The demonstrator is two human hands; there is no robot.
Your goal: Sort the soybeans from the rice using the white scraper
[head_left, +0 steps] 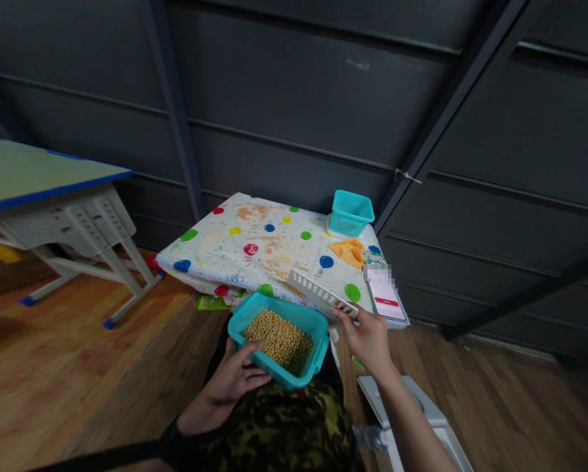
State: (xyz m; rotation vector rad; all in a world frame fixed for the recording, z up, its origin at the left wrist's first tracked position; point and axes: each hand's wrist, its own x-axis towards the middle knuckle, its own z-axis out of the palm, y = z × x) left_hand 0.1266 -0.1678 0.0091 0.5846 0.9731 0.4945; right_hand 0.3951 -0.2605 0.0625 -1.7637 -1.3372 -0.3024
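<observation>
A teal plastic bin (pixel 320 347) rests at my lap, against the near edge of the table. It holds a heap of yellowish soybeans (pixel 278 337), with darker greenish ones at its lower right corner. My left hand (pixel 239 373) is shut on the bin's near left rim, thumb over the inside. My right hand (pixel 365 334) is shut on the end of a white slotted plastic tray (pixel 320 294), tilted over the table's front edge. Some beans (pixel 295 289) show beside the tray's slotted wall. Whatever lies inside the tray is hidden.
The low table (pixel 215 255) has a balloon-print cover with scattered crumbs (pixel 276 259). A second teal bin (pixel 351 213), an orange cloth (pixel 349 252) and a phone (pixel 385 295) stand or lie at its right. A desk (pixel 52 177) is at left; an opened white box (pixel 424 410) lies on the floor.
</observation>
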